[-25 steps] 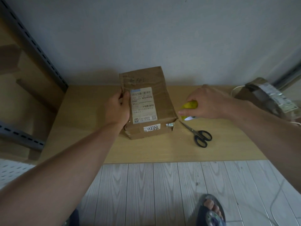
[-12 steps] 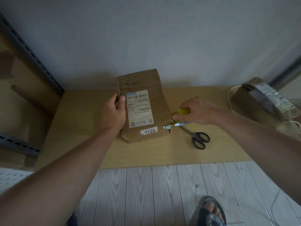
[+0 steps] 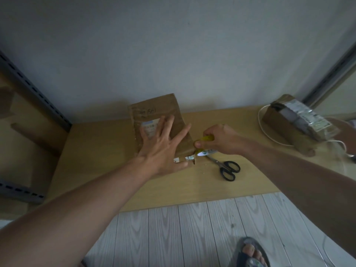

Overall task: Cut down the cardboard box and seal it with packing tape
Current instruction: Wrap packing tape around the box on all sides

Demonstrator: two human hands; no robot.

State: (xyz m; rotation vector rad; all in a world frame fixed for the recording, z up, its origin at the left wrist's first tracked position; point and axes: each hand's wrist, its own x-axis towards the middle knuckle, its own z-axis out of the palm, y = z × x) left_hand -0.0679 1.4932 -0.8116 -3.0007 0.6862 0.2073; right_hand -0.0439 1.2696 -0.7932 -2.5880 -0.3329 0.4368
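Box (image 3: 173, 106): frame centre, on desk (image 3: 96, 151).
Left fingers (image 3: 166, 125): spread, pressing box.
Right fingers (image 3: 199, 145): gripping cutter (image 3: 207, 138).
Tip: cut shallow, slowly.

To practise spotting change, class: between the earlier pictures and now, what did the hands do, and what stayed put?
The left hand let go of the left edge of the cardboard box and now spreads over its top. The right hand, gripping the yellow tool, moved left to the box's near right corner. The scissors and second parcel stayed.

left hand (image 3: 161, 149) flat on cardboard box (image 3: 178, 112) | right hand (image 3: 217, 139) grips yellow tool (image 3: 207, 138) | scissors (image 3: 227, 167) beside
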